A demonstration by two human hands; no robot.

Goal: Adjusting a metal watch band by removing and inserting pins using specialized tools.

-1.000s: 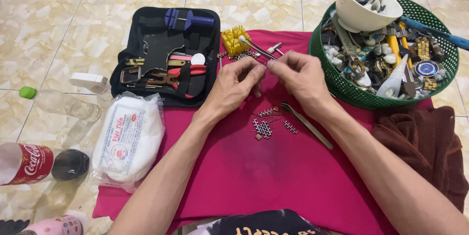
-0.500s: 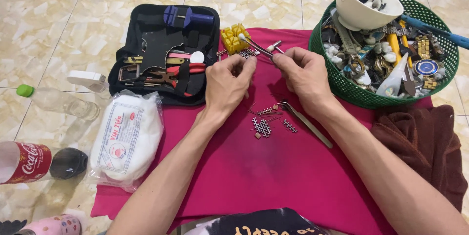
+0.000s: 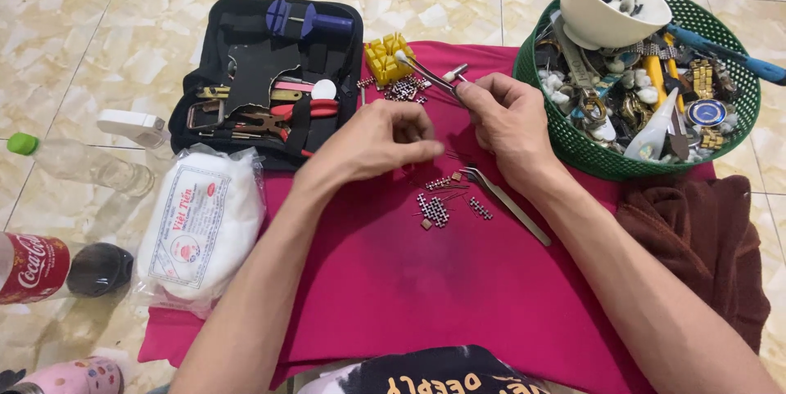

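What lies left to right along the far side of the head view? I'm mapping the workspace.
Clear plastic bottle with green cap → black tool case → yellow block → right hand → green basket.

Left hand [image 3: 385, 139] dropped back from right hand [image 3: 508, 120]; hands now apart.

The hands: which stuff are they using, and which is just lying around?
Using: right hand holding thin tool; left hand; watch links; tweezers; red cloth.
Lying about: tool case; green basket; white bowl; white bag; bottles.
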